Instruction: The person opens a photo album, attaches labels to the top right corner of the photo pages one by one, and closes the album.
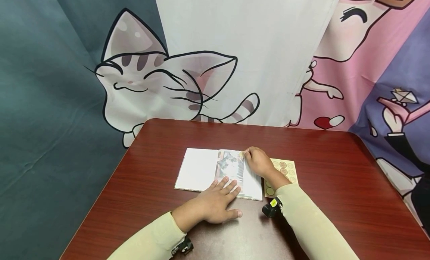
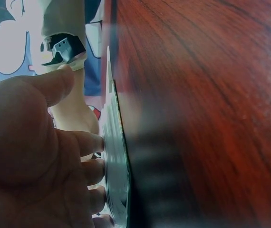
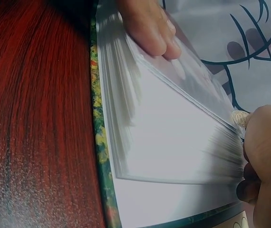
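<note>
An open notebook (image 1: pixel 198 168) with white pages lies on the table. On its right-hand page is a translucent sheet (image 1: pixel 231 166) printed with a grey-blue picture. My left hand (image 1: pixel 218 202) rests with spread fingers on the lower edge of the sheet and page. At the sheet's top right corner, my right hand (image 1: pixel 259 163) pinches a small round gold sticker (image 3: pixel 240 118) between curled fingers. The sticker overlaps the sheet's edge in the right wrist view, where the left fingers (image 3: pixel 150 35) press the other end. Stacked page edges (image 2: pixel 114 152) show in the left wrist view.
A cream sheet of round stickers (image 1: pixel 283 168) lies right of the notebook, partly under the right forearm. The dark red wooden table (image 1: pixel 134 185) extends around them. A cartoon-printed curtain (image 1: pixel 215 25) hangs behind the table's far edge.
</note>
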Tool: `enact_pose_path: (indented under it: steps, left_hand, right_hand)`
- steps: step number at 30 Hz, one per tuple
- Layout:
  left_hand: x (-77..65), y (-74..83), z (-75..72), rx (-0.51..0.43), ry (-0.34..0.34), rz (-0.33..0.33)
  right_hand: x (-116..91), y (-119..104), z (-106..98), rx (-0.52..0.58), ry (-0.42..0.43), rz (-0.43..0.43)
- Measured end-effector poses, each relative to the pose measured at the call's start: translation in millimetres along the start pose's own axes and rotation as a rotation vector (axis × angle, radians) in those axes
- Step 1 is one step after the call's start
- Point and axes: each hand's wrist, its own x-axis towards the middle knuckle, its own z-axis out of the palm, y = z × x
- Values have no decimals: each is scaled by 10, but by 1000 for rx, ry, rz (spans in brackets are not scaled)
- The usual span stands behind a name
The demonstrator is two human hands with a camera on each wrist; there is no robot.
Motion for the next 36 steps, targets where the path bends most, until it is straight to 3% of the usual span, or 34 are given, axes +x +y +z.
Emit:
enact_pose_path:
  steps: [17,23,36]
  left_hand:
    - [9,-5,7,23,9,1]
    - [12,-2,5,28,12,3]
    - [8,2,-1,19,-1,-3]
  right_hand:
    - [22,2,83,-69,34,34]
    - [17,5,97,-42,59,47]
    - [-15,16,54,-70,49,-41]
